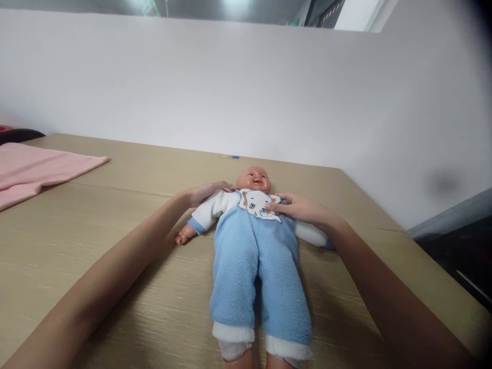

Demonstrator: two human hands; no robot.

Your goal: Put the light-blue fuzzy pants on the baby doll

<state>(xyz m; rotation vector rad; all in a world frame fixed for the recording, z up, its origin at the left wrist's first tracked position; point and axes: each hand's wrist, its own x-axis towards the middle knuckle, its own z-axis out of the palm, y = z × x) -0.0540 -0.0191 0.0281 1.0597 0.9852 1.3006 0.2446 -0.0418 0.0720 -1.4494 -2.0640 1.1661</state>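
Observation:
A baby doll (253,256) lies on its back on the wooden table (96,241), head away from me. It wears a blue fleece romper with white sleeves and an elephant patch (258,204) on the chest. My left hand (205,192) rests on the doll's shoulder beside its head (253,179), fingers curled over the white sleeve. My right hand (300,207) lies on the other shoulder, fingertips touching the elephant patch and pinching at the fabric there.
A pink cloth (34,169) lies spread at the table's far left. A white partition wall (246,92) runs along the back edge. The table's right edge drops to a dark floor (457,256). A small blue-tipped item (229,157) lies by the wall.

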